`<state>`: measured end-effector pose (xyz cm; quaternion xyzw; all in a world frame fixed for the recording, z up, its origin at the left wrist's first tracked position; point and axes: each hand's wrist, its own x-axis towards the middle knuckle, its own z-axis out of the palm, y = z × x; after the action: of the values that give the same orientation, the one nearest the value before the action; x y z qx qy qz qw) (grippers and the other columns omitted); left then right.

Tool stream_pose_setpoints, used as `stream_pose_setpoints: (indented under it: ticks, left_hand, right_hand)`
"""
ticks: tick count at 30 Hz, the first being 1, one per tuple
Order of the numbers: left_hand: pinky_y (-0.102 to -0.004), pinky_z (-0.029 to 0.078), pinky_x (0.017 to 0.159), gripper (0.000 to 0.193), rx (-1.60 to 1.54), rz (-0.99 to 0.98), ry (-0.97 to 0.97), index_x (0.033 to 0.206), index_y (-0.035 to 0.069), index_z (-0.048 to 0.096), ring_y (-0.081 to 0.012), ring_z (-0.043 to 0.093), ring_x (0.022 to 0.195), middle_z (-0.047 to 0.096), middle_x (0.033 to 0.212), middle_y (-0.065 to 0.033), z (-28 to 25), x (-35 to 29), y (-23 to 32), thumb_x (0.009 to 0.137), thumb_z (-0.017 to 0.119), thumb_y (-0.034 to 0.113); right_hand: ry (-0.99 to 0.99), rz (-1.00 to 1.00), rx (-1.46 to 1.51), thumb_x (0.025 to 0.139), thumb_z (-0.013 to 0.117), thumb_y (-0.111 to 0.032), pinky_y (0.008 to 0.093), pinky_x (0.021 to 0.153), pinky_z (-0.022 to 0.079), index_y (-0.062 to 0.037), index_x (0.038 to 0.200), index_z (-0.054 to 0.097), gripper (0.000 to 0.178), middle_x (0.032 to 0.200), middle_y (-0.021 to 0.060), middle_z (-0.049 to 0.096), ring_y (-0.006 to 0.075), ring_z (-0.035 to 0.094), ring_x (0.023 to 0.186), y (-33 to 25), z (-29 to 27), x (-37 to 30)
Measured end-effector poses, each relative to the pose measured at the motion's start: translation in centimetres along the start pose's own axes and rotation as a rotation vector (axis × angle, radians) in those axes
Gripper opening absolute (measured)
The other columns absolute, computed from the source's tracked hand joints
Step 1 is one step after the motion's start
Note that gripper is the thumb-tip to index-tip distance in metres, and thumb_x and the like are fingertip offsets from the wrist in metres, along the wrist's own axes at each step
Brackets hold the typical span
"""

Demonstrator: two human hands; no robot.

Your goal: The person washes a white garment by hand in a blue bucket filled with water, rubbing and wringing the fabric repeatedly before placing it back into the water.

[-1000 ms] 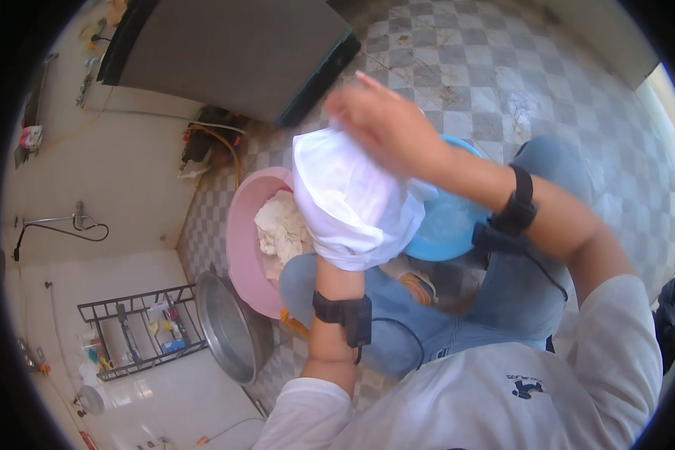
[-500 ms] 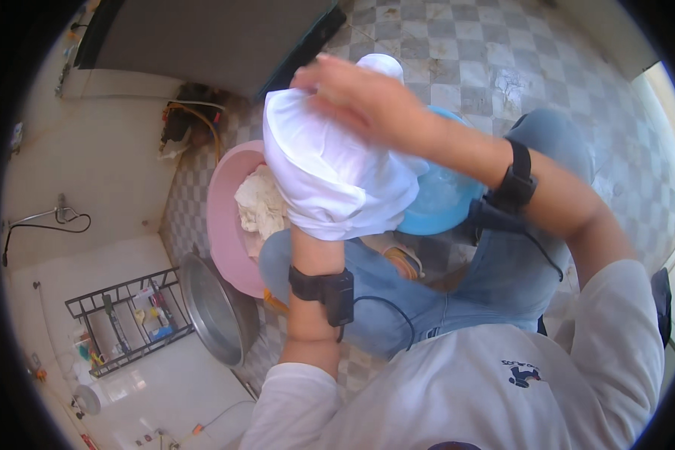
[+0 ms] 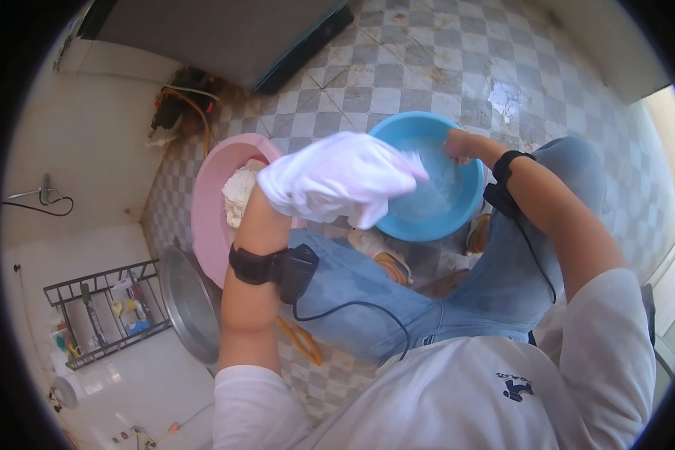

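A wet white cloth, perhaps a garment (image 3: 337,176), covers my left hand down to the wrist; only my left forearm (image 3: 261,236) shows below it. The fingers inside are hidden. The cloth hangs between the pink tub and the blue basin (image 3: 472,196), its blurred right end over the basin's left side. My right hand (image 3: 463,146) is at the upper right of the basin, inside the rim, with fingers curled. Whether anything small is in them does not show. Cloudy water (image 3: 431,184) stands in the basin.
To the left a pink tub (image 3: 210,176) holds cream-coloured cloth (image 3: 238,196). A metal basin (image 3: 184,300) leans by the wall near a black rack (image 3: 101,319). A large dark panel (image 3: 225,37) stands at the back. The checkered tile floor (image 3: 397,75) is stained.
My right hand has come off the white cloth and moved right and down to the blue basin. My left arm has shifted left, and the cloth looks more bunched around the hand.
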<state>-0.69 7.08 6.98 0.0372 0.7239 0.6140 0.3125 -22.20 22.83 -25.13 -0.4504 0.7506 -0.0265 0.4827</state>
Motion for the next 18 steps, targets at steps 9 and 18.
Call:
stream_pose_setpoints:
  ticks: [9,18]
  left_hand:
    - [-0.0332,0.045,0.052,0.014,0.829,0.634,-0.302,0.076,0.005,0.068,-0.0251,0.058,0.056,0.060,0.059,-0.0123,1.3,4.5,-3.0,0.071,0.059,0.015]
    - [-0.0395,0.046,0.076,0.032,1.444,0.216,0.052,0.088,-0.005,0.057,-0.0309,0.059,0.078,0.056,0.086,-0.0209,8.2,4.4,-6.8,0.064,0.058,0.017]
  right_hand:
    - [0.050,-0.017,-0.487,0.084,0.049,-0.009,0.0366,0.053,0.052,-0.0013,0.091,0.067,0.021,0.075,0.0160,0.066,0.0256,0.065,0.061,2.0,0.6,2.2]
    - [0.137,-0.284,0.662,0.091,0.035,-0.061,0.0358,0.107,0.028,-0.0080,0.134,0.046,0.069,0.135,0.0143,0.047,0.0242,0.037,0.130,-17.6,-4.8,-10.7]
